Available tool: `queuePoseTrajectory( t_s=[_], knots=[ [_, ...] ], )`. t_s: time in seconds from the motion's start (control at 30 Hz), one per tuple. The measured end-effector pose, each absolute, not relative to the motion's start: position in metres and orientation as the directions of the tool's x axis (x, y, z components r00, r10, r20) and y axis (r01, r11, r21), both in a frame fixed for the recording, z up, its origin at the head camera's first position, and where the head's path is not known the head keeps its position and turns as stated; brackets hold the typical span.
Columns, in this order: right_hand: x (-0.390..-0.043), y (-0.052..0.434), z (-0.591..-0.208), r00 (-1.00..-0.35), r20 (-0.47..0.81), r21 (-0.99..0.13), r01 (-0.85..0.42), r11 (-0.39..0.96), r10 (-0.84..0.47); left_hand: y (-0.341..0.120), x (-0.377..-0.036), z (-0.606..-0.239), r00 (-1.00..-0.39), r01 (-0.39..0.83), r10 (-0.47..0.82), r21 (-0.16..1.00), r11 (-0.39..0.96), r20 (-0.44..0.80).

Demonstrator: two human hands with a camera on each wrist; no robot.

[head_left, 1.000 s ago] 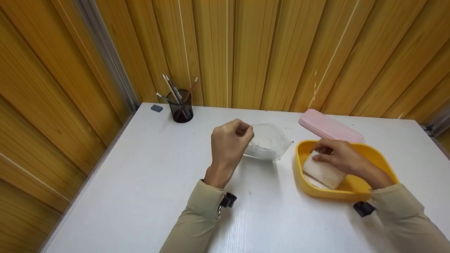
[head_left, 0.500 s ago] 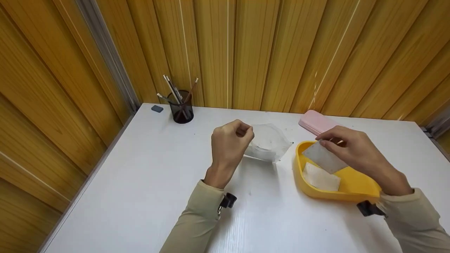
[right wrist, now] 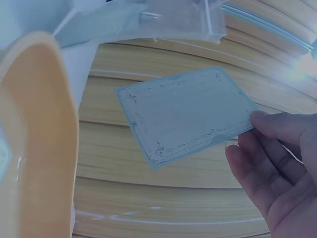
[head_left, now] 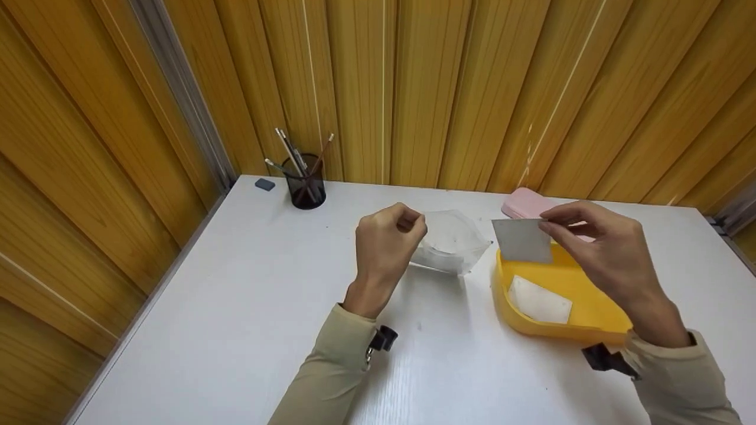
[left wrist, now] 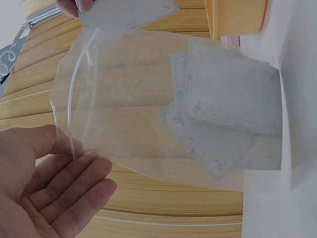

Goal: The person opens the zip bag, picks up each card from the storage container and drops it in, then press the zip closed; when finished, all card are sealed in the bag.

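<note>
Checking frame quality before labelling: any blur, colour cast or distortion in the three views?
Head view: sharp, evenly lit, soft shadows on the white table. Left wrist: wide-angle bending, bluish cast through the clear plastic zip bag. Right wrist: yellow plastic tray blurred close up; pale bordered card sharp.

Place: we take it for a study or office corner | white desk against wood-panelled walls | pen cup far left | pink pencil case far right
</note>
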State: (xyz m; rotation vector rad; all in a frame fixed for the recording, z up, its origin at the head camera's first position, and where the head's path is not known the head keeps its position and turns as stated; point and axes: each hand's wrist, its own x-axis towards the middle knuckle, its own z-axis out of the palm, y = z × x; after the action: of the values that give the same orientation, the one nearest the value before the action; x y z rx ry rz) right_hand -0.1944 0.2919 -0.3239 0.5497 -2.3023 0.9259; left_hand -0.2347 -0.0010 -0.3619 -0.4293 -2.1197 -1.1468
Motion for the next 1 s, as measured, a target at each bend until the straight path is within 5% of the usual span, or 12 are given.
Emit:
queuePoseTrajectory(
  t_s=[0.43, 1.0],
  knots=[
    [-0.190, 0.265, -0.327, -0.682, 0.729, -0.597, -0.587, 0.547, 0.062, -0.002, -0.236, -0.363, -0.713, 0.564, -0.024, 0.594, 0.574, 0.701],
    [-0.179, 0.242, -0.326, -0.573, 0.784, -0.607, -0.630, 0.484, 0.239, 0.001, -0.235, -0.362, -0.711, 0.565, -0.020, 0.588, 0.578, 0.703]
  ],
)
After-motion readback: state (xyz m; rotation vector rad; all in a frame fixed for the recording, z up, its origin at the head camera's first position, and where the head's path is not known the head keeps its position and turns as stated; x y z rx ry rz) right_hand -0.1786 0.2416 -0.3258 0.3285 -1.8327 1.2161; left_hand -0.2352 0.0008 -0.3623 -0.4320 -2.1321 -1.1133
